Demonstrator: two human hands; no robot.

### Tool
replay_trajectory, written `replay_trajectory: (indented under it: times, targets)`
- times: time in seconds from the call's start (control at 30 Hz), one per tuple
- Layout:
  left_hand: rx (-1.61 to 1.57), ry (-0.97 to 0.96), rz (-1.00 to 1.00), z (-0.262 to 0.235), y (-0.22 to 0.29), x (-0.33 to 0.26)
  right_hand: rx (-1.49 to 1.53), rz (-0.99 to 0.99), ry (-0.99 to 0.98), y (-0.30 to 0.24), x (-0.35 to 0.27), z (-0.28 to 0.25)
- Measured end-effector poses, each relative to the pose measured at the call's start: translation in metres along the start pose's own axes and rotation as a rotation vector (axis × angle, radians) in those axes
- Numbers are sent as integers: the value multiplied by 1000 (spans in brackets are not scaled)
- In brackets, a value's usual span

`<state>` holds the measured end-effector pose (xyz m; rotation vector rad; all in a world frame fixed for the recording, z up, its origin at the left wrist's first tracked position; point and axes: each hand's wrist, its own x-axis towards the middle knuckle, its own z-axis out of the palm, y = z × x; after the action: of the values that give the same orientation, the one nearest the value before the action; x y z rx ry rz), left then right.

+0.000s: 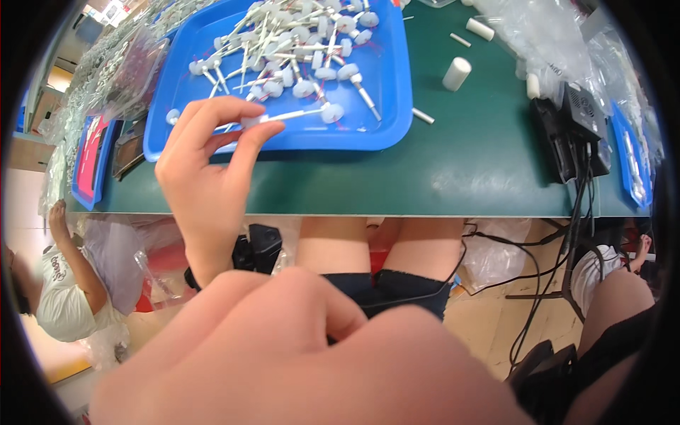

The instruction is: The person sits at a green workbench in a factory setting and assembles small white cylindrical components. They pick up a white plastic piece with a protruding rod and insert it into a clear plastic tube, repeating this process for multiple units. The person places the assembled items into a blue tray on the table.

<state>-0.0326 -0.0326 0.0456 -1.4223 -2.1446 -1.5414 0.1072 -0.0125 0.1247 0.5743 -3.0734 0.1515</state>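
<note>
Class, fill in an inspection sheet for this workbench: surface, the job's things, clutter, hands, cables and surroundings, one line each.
Surface: green table, mostly covered along its far edge.
Job's things: a white rod piece with a round end, pinched over the blue tray; a pile of similar white pieces lies in the tray.
Clutter: loose white cylinders, clear plastic bags, a black box.
Hands: left hand pinches the rod piece; right hand is close to the camera, curled, nothing seen in it.
Cables: black cables hang off the table edge.
Surroundings: another person's arm at lower left.
</note>
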Motion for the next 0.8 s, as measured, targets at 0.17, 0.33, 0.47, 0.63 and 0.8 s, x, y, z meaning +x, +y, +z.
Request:
replay_trajectory:
  times: [0.17,0.33,0.47,0.63,0.8]
  targets:
    - [-74,9,-19,-1,-2,-1,39,-10,-30,11,-9,0]
    - [-208,8,-67,1,-2,-4,27,23,-69,20,-12,3]
    - [-374,-47,-99,5,7,-7,16,14,-59,20,-9,-3]
    - [-377,-123,-96,12,12,-13,18,19,-66,21,-2,-3]
    - [-417,-136,-105,10,14,-14,25,-3,-69,23,1,-7]
